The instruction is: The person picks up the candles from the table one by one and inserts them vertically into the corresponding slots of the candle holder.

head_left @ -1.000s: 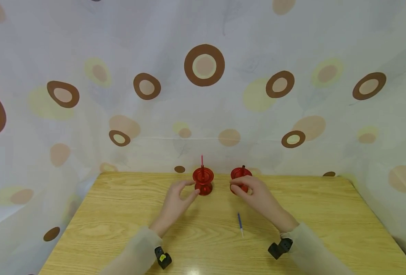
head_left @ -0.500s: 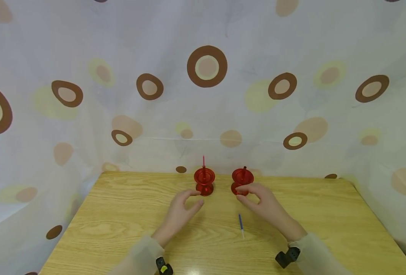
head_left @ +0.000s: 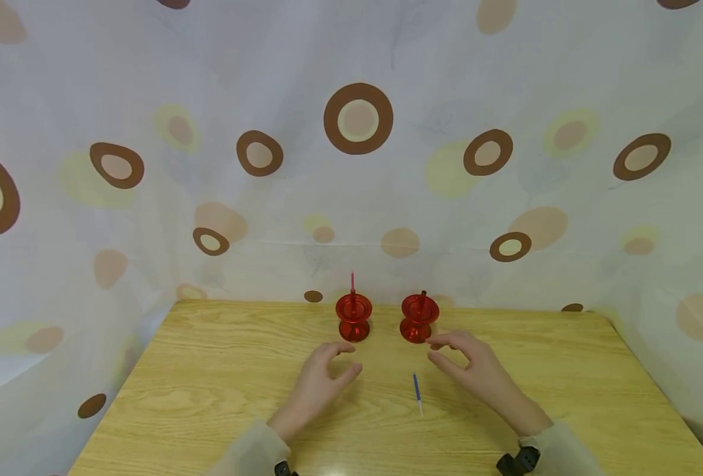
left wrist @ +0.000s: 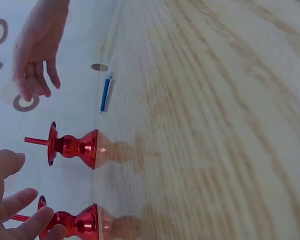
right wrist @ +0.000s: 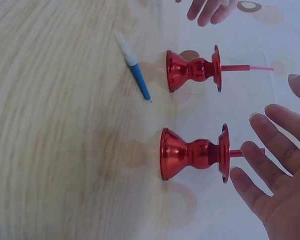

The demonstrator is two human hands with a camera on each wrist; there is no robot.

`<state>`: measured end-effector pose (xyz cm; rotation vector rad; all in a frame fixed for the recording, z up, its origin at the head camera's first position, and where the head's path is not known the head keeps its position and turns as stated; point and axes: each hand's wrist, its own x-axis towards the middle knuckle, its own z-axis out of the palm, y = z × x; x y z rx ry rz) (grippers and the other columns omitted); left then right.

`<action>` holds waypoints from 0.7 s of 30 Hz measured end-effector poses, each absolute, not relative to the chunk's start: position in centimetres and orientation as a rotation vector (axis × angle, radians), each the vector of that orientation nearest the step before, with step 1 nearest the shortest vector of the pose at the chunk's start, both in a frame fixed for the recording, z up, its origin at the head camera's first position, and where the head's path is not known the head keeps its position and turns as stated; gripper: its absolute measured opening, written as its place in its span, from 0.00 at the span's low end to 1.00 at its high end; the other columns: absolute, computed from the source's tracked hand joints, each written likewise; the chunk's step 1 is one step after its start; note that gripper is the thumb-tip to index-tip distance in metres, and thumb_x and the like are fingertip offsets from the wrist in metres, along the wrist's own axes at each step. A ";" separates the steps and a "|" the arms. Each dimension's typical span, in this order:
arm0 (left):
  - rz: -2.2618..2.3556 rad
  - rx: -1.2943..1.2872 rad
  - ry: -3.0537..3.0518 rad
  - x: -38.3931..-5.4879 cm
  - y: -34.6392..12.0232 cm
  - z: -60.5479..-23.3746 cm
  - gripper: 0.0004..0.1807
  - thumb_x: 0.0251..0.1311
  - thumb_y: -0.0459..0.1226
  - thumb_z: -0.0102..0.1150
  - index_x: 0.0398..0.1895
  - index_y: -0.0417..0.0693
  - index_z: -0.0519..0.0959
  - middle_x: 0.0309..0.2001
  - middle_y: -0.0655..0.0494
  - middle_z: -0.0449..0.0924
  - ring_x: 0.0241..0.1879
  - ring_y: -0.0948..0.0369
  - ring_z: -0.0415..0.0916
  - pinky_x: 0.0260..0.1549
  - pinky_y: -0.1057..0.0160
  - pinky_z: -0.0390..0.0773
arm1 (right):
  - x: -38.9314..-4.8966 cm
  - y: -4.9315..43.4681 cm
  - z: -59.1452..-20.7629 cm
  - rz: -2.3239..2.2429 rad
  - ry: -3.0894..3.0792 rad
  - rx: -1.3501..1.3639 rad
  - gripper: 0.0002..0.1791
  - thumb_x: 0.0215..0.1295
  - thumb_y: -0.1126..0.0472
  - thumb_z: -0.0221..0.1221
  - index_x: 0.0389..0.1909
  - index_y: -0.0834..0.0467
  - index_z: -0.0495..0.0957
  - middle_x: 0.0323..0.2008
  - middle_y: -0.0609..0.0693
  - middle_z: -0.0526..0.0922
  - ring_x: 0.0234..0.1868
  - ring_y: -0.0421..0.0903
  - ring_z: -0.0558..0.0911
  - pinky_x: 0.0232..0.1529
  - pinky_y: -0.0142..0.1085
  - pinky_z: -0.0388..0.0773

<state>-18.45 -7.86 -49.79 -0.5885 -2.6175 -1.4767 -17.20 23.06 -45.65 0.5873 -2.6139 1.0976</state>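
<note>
Candlesticks (head_left: 354, 320) (head_left: 417, 320) just beyond both hands (head_left: 323, 379) (head_left: 479, 373), blue stick (head_left: 417, 390) between

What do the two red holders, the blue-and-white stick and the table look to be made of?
Left red holder and right red holder: shiny metal or metallic-coated plastic, judging by the mirror-like highlights.
Blue-and-white stick: smooth, perhaps plastic or wax; its look leaves that open.
Table: glossy wood or wood-look laminate; grain shows, and the surface mirrors the holders.

Two candlesticks (head_left: 354, 329) (head_left: 415, 330), two candles (head_left: 353, 281) (head_left: 417, 389)
</note>
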 end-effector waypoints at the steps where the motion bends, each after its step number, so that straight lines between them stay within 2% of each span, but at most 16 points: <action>1: -1.450 -0.604 -2.623 -18.4 -7.8 -49.8 0.22 0.71 0.47 0.65 0.58 0.41 0.81 0.58 0.47 0.82 0.61 0.47 0.77 0.61 0.40 0.75 | -17.1 23.2 -45.8 1.094 -2.613 0.592 0.10 0.71 0.58 0.67 0.51 0.48 0.87 0.50 0.43 0.87 0.53 0.47 0.84 0.53 0.53 0.82; 7: -1.338 -0.639 -2.669 -18.0 -7.5 -49.7 0.19 0.70 0.46 0.66 0.57 0.44 0.82 0.56 0.51 0.82 0.61 0.49 0.77 0.61 0.41 0.76 | -16.7 24.1 -46.5 1.101 -2.629 0.594 0.12 0.71 0.57 0.68 0.52 0.47 0.86 0.50 0.43 0.87 0.53 0.43 0.83 0.54 0.53 0.82; 15: -1.404 -0.658 -2.725 -17.4 -6.9 -49.6 0.21 0.70 0.47 0.66 0.59 0.44 0.81 0.56 0.53 0.81 0.55 0.50 0.80 0.55 0.49 0.81 | -16.4 24.7 -47.4 1.123 -2.689 0.552 0.12 0.73 0.54 0.65 0.55 0.48 0.86 0.49 0.43 0.87 0.54 0.45 0.83 0.56 0.56 0.81; 21: -1.397 -0.671 -2.726 -17.0 -6.1 -49.7 0.20 0.69 0.47 0.67 0.57 0.46 0.83 0.54 0.55 0.84 0.57 0.53 0.80 0.58 0.50 0.80 | -16.0 25.0 -47.6 1.145 -2.701 0.527 0.13 0.74 0.54 0.65 0.55 0.50 0.86 0.49 0.46 0.87 0.53 0.44 0.84 0.56 0.56 0.80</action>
